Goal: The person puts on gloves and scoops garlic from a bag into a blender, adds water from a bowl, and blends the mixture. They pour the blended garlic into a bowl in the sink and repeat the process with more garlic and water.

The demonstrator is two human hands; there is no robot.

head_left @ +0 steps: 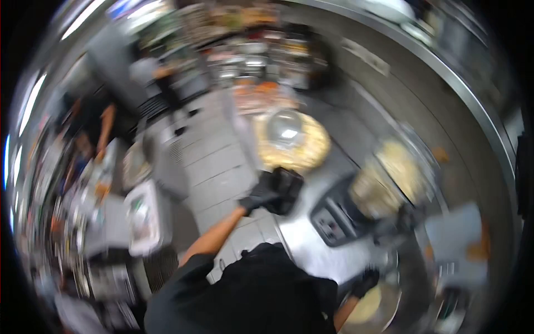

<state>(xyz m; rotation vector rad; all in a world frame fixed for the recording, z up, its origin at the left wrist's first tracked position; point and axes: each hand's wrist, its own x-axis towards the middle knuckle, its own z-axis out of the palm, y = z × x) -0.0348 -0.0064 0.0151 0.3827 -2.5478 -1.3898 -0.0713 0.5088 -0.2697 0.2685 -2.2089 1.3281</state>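
Note:
My left hand (260, 195), in a black glove, is closed around a dark, boxy object (288, 190) whose kind is blurred. It is just in front of a large round container of pale yellow pieces (311, 147), on which a clear bowl (285, 129) rests. At lower right, my black-gloved right hand (364, 282) is beside a metal bowl (396, 312) with a pale yellow round mass (364, 305) in it. Its fingers are smeared by motion. Between the hands stands a blender base (334, 221), and behind it a clear jar (375, 192) with pale contents.
A steel counter (308, 239) runs along my right, with a tray of orange-pink food (261, 99) and metal containers (245, 64) farther back. To the left are a tiled floor (214, 167), a white bin (149, 217) and two people, one in dark clothing (92, 119).

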